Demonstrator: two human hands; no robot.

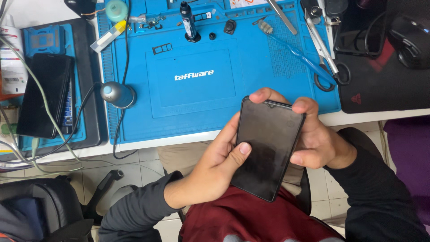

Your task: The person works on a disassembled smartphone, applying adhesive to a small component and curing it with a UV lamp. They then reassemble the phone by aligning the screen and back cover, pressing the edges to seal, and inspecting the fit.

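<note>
The left hand (215, 159) cradles a black, glossy, rectangular smartphone (268, 148) from below, its thumb pressed flat on the dark screen near the left edge. The right hand (316, 139) clamps the phone's upper right side, fingertips curled over the top corner. Both hands are closed on the phone, which hangs tilted over the person's lap, just below the near edge of the blue silicone repair mat (197, 89). To do this well, I judge the thumb should press evenly while the right hand steadies the frame, avoiding flex.

On the mat's middle sits a white printed logo. At the mat's far edge stands a small black bottle (188, 21). Left of the mat, a second dark phone (47, 96) lies on a blue tray, beside a white labelled package (11, 58) with red trim.
</note>
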